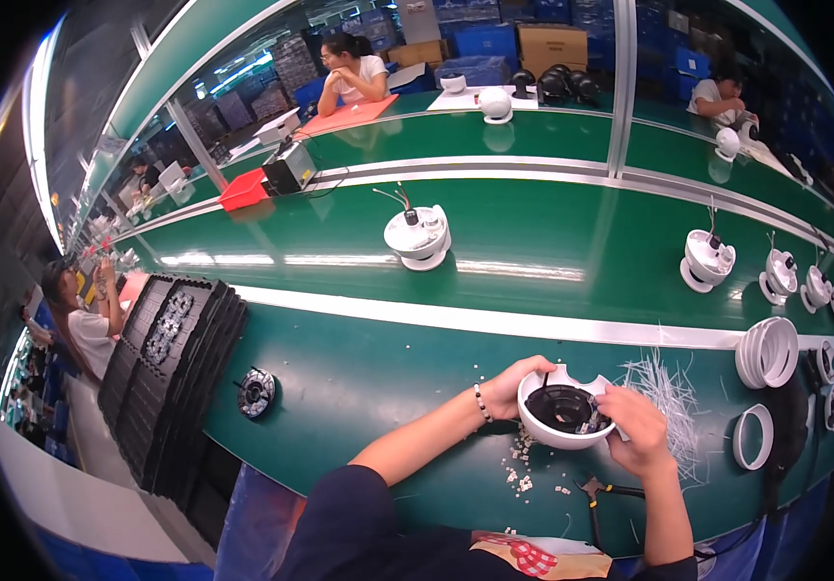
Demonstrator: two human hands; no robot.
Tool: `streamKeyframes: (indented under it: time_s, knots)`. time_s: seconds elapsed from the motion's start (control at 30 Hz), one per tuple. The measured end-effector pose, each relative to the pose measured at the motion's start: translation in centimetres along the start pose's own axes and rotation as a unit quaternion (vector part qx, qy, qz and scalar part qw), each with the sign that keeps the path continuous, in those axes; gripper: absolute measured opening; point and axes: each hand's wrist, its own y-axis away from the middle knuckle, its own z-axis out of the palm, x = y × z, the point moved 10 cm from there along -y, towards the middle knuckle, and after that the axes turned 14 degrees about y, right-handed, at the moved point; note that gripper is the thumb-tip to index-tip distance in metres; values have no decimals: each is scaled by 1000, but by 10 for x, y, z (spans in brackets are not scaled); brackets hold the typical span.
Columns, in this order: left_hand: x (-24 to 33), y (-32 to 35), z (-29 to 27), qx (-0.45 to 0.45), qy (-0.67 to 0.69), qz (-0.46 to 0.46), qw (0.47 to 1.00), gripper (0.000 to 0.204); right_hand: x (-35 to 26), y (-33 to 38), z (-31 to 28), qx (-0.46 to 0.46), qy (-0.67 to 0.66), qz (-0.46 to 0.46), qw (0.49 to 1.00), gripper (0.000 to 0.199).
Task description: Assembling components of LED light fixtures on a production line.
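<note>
Above the near bench, a white rounded camera housing [562, 439] is tilted so that its open side shows. Inside sits a black round part [555, 407] with a hole in its middle, and small parts and wires lie along its right side. My left hand [512, 389] grips the housing's left rim, its thumb over the top edge. At the right rim my right hand [638, 426] is closed, fingertips bent over the edge by the wires; what they pinch is hidden. Pliers [591, 487] with dark handles lie just below, near my right forearm.
Thin white strips [664, 402] are heaped right of my hands; small white bits [524, 476] are scattered below. White rings [752, 438] stand right. A round board [256, 392] and stacked black trays [170, 378] are left. Housings [417, 237] stand on the green belt [553, 232]. Other people sit beyond.
</note>
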Motion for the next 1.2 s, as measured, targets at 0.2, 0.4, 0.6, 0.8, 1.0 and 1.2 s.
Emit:
streamKeyframes:
  time_s: [0.2,0.4,0.6,0.8,1.0,1.2]
  knots:
    - [-9,-3,9,-54,-23,-45,997,45,-7,13,-4,-8,64,4,998,47]
    - [92,-30,-28,133,-133,250,950,35,-14,102,9,-324,41,140,935,108]
    - [180,-85,-63,225,-133,350,899,42,-32,150,6,-412,17,216,885,103]
    - [215,-81,-86,284,-183,356,871,60,-24,158,6,-423,95,216,875,97]
    - [249,-39,-122,237,55,475,846,79,-14,152,4,-403,71,196,891,89]
    - [265,-55,-155,86,326,452,825,46,-12,145,-2,-372,160,129,905,67]
